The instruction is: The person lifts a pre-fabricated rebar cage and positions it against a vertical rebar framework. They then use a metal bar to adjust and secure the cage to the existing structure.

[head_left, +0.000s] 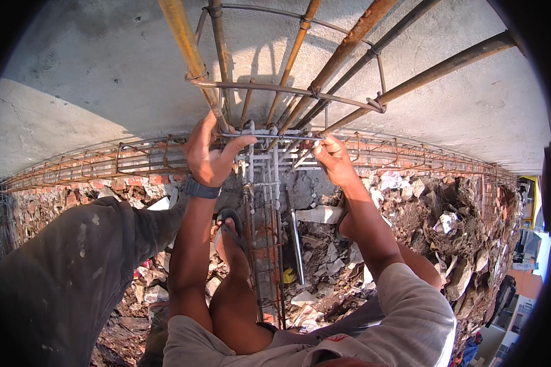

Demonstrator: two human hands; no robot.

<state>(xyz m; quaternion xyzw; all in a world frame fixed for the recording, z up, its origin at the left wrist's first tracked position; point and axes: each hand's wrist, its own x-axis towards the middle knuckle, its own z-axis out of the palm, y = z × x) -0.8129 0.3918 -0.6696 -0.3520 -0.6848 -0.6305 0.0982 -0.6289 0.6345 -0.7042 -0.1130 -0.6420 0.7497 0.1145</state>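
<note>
A thin steel stirrup lies level across the foot of a column of upright rebar. My left hand, with a dark watch on the wrist, is closed on the stirrup's left end beside a rusty bar, its thumb stretched along the steel. At the other end my right hand pinches the stirrup between thumb and fingers. Higher up, a second stirrup encircles the bars. Below my hands, grey-coated bars cross in a lattice. The far side of the held stirrup is partly hidden by bars.
A grey wall stands behind the column. A long horizontal rebar cage runs along its base. Rubble covers the ground, and a long shiny metal bar lies near my sandalled foot. A leg in stained dark trousers is at left.
</note>
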